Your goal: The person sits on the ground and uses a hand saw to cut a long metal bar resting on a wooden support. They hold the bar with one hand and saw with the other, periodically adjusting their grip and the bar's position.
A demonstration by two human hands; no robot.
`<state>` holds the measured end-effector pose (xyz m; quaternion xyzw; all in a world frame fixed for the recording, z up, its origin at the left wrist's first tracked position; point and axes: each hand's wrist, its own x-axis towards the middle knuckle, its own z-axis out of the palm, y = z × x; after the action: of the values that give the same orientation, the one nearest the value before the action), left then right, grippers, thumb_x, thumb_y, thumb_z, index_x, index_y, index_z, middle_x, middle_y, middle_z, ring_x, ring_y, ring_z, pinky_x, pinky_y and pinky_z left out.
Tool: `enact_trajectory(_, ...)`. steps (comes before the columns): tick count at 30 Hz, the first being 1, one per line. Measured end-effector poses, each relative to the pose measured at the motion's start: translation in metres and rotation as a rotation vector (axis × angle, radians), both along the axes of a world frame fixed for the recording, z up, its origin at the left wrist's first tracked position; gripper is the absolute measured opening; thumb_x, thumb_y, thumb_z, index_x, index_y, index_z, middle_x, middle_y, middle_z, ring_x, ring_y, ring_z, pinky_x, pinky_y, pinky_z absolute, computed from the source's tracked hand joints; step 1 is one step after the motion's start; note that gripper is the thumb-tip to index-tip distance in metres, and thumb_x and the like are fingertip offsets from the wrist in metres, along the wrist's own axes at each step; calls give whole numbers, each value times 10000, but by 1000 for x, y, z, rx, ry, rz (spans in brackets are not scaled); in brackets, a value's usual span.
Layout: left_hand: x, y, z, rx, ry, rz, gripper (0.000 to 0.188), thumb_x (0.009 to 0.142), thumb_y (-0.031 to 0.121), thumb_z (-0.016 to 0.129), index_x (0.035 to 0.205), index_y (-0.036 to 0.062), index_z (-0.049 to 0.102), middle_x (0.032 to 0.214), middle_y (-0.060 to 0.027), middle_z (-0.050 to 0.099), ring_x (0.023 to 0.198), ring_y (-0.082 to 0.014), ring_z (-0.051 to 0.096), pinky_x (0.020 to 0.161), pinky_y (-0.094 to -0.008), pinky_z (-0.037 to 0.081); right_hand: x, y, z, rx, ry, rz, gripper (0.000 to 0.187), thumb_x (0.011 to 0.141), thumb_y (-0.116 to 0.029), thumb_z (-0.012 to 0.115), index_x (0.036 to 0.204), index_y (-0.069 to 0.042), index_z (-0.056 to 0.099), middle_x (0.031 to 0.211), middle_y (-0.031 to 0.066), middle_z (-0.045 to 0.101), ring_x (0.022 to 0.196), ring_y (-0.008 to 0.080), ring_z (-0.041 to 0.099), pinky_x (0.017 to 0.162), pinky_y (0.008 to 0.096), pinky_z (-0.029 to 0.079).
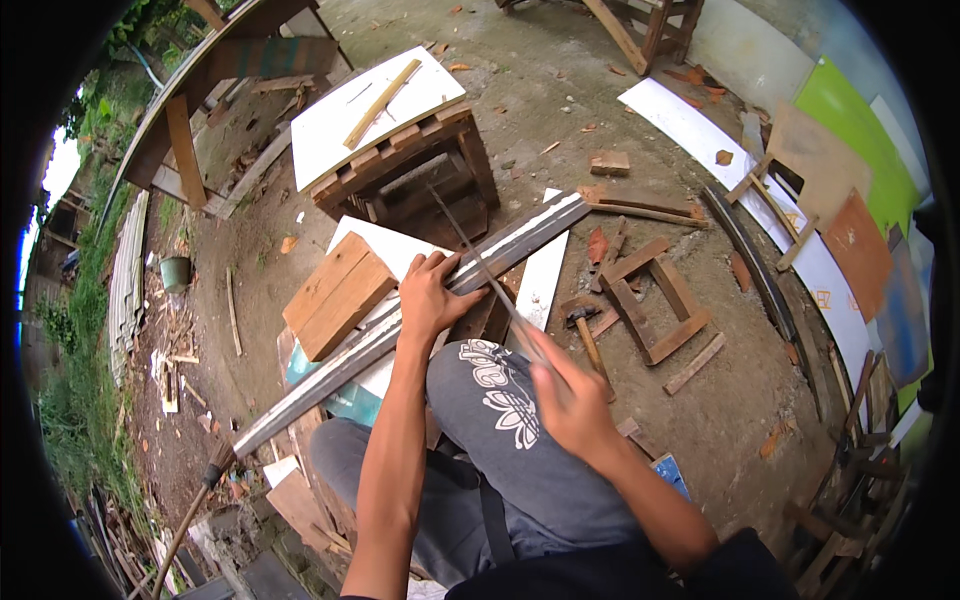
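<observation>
A long wooden beam (345, 370), grey with a white strip along it, slants across in front of my knees from lower left to upper right. My left hand (430, 298) holds it from above near its middle, fingers over the far edge and thumb spread to the right. In my right hand (578, 400) is a handsaw (478, 258), gripped by its handle just above my right knee. The blade shows nearly edge-on and crosses the beam just right of my left hand. Whether its teeth are in the wood cannot be made out.
Left of my hand lies a brown wooden board (340, 295). Beyond is a low wooden stand (470, 150) with a white top. On the right lie a hammer (592, 345), a rectangular wooden frame (680, 290) and offcuts. A broom (212, 475) is at the lower left.
</observation>
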<state>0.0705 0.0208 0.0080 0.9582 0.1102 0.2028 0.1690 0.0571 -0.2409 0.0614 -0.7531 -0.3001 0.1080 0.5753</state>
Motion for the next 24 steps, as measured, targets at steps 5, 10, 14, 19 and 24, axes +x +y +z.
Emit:
enact_trajectory(5,-3,-1,-2,-33,87,-34,575,643,381,834,1081,26,724,973,-88,661,944,-295,568,850,-404,495,-45,-64,4,-40,147,-74,431,933,-34,538,1350,78,541,1230,266,657,1121,291,678,909,320,521)
enact_trajectory(10,-1,6,14,-126,190,-74,493,800,392,723,1107,7,709,976,-105,662,964,-305,569,865,-406,496,-40,-43,15,-33,35,-63,435,937,-44,547,1359,63,539,1223,264,659,1114,318,678,889,328,537)
enact_trajectory(14,-1,-2,13,-184,149,-23,449,866,361,675,1159,21,682,1072,-132,629,1032,-315,573,903,-410,496,-35,-44,24,-29,54,-63,432,945,-56,549,1363,55,539,1204,266,666,1110,323,681,886,337,539)
enact_trajectory(19,-11,-8,-1,-64,4,-113,569,776,381,772,1202,26,642,1191,-127,553,1081,-338,568,954,-427,478,-32,-48,52,-126,245,-78,420,959,-66,537,1364,44,544,1198,272,666,1094,341,686,891,359,530)
enact_trajectory(24,-8,-1,-3,-106,53,-124,631,706,339,829,1218,19,646,1153,-139,598,1058,-348,569,959,-423,472,12,34,71,-32,72,-58,410,971,-121,549,1351,33,554,1205,279,652,1079,403,666,885,388,534)
